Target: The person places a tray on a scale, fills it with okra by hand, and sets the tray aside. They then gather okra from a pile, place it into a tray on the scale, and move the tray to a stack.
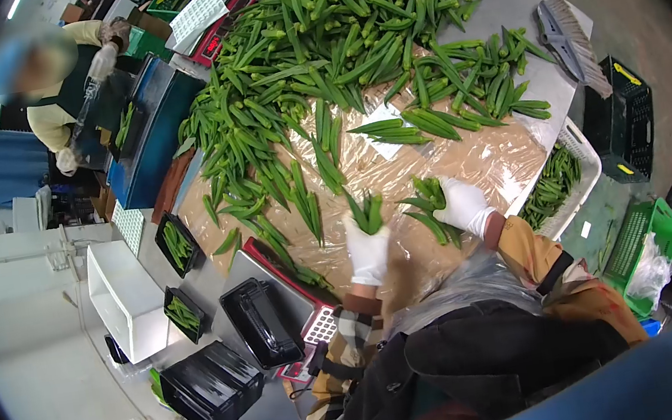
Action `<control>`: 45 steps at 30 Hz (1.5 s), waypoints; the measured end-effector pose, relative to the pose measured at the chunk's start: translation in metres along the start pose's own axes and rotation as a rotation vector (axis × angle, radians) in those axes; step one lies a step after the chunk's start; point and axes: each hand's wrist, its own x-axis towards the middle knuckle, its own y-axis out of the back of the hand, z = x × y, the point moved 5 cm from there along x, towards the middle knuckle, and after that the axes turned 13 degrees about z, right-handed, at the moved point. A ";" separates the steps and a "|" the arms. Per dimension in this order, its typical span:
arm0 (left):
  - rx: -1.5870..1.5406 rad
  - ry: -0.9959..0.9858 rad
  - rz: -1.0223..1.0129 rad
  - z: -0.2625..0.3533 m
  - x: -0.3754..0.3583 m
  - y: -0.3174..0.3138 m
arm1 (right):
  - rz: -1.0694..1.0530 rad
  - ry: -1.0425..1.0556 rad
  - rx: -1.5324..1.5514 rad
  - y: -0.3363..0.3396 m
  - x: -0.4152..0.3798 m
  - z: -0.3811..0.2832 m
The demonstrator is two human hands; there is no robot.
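Observation:
My left hand (368, 250), in a white glove, is closed around a few okra pods (367, 210) that point away from me. To its right my right hand (464, 206), gloved the same way, grips another small bunch of okra (429, 205); some pods hang below its fingers. Both hands are just above the plastic-covered brown sheet (476, 158) on the table. Beyond them lies a large heap of okra (326, 29), with loose small groups spread toward me. A black tray (261, 324) rests on the red scale (303, 306) left of my left hand.
Okra-filled black trays (176, 244) and a stack of black trays (211, 389) stand at left, beside a white bin (126, 302). A brush (570, 44) lies at the right edge, above a white basket of okra (554, 186). Another person (67, 94) works at far left.

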 end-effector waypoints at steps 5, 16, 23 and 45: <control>-0.350 0.567 -0.041 -0.046 -0.061 -0.036 | -0.005 -0.134 0.332 0.010 -0.006 0.018; -0.457 0.351 -0.268 0.020 -0.062 0.018 | -0.492 -0.328 1.275 -0.002 -0.046 -0.059; -0.277 0.169 -0.038 0.082 -0.062 0.168 | -0.684 -0.051 1.334 -0.035 -0.086 -0.206; -0.531 0.284 0.644 -0.026 -0.136 0.434 | -0.552 -0.788 1.529 -0.124 -0.068 -0.070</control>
